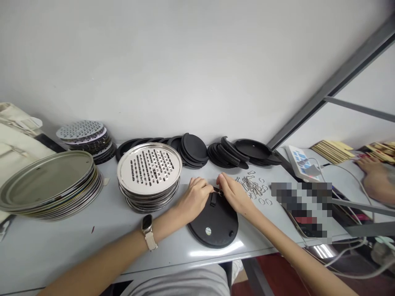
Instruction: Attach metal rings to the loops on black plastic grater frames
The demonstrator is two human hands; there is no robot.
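A black round disc lies flat on the table, with a small round sticker, a short black tab and a dark knob on its face. At its far edge my left hand is closed in a pinch on a small metal piece, too small to make out fully. My right hand meets it from the other side, fingers closed at the disc's rim, their tips partly hidden. Metal rings and clasps are scattered just right of my right hand.
Left of the hands stands a stack of round metal grater plates. Farther left are large metal trays and another grater stack. Black round lids line the wall. A metal frame and another person's hand are at right.
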